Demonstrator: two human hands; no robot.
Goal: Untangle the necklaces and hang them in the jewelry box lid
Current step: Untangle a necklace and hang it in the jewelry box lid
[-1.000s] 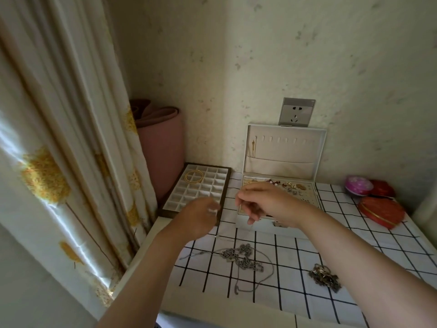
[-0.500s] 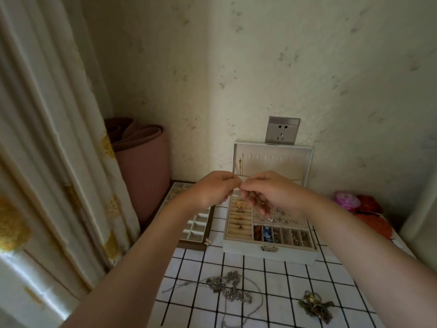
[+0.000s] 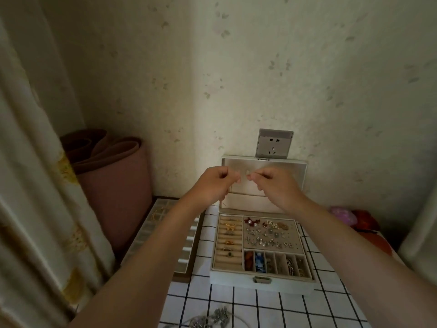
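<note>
1. The left hand (image 3: 216,185) and the right hand (image 3: 274,188) are raised side by side in front of the jewelry box lid (image 3: 300,176). Each grip is closed, with the fingers curled into the palm and the thumb pressed against the forefinger.
2. The 2 pinches face each other, near but apart. Whatever is pinched is too fine to be made out, so it cannot be told if a chain is held.
3. The lid is stood upright against the wall, under a grey wall socket (image 3: 274,144). The hands are level with its upper part.
4. The jewelry box (image 3: 260,284) is open below the hands. Gold rings are seen in rolls on its left, earrings on a panel at its right, and 6 small compartments along its front.
5. A tangle of silver necklaces (image 3: 212,319) is left lying on the checked desk (image 3: 248,304) at the bottom edge, well apart from both hands.
6. Since 0.5 s ago the hands have been lifted from the lid's lower part to its upper part. 1.0 s ago they were held low over the box. The darker tangle seen then at lower right is now out of view.
7. A compartment tray (image 3: 163,230) is laid left of the box, beside a pink rolled mat (image 3: 113,190) and a curtain (image 3: 35,185).
</note>
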